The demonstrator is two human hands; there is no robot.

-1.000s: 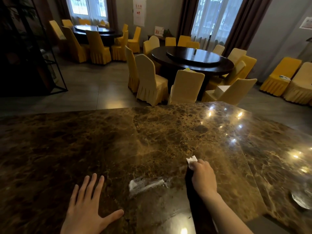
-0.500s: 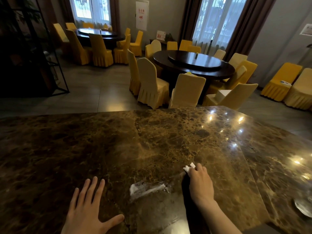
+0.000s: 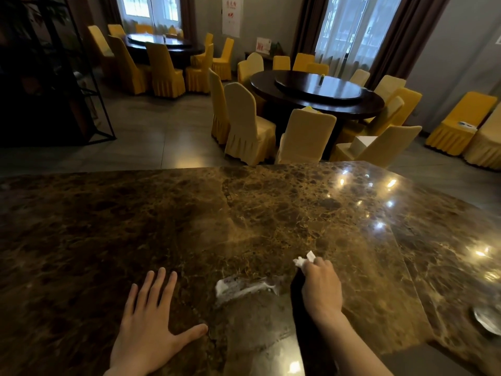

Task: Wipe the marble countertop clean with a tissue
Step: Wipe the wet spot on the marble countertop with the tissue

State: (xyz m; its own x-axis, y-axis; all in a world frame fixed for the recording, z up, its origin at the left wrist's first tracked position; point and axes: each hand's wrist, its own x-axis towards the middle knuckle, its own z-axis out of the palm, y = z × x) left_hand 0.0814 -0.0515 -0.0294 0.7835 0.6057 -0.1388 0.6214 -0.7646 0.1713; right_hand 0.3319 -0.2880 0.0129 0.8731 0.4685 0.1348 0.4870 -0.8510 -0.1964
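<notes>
A brown marble countertop [image 3: 189, 226] fills the lower half of the head view, glossy with light reflections on the right. My right hand [image 3: 321, 289] presses a small crumpled white tissue [image 3: 305, 259] onto the marble near the front centre; only a corner of the tissue pokes out past my fingers. My left hand [image 3: 149, 327] lies flat on the counter to the left, fingers spread, holding nothing. Between the hands a pale whitish smear [image 3: 244, 286] shows on the surface.
Beyond the counter's far edge stand yellow-covered chairs [image 3: 246, 126] around a dark round table [image 3: 317, 90]. A second round table [image 3: 160, 42] stands at the back left. A dark metal shelf [image 3: 89, 90] stands at the left. A shiny round object [image 3: 488, 318] sits at the counter's right edge.
My right hand with the tissue has slid a little toward me and to the left on the marble. The left hand stays flat in place; the view has tilted slightly down.
</notes>
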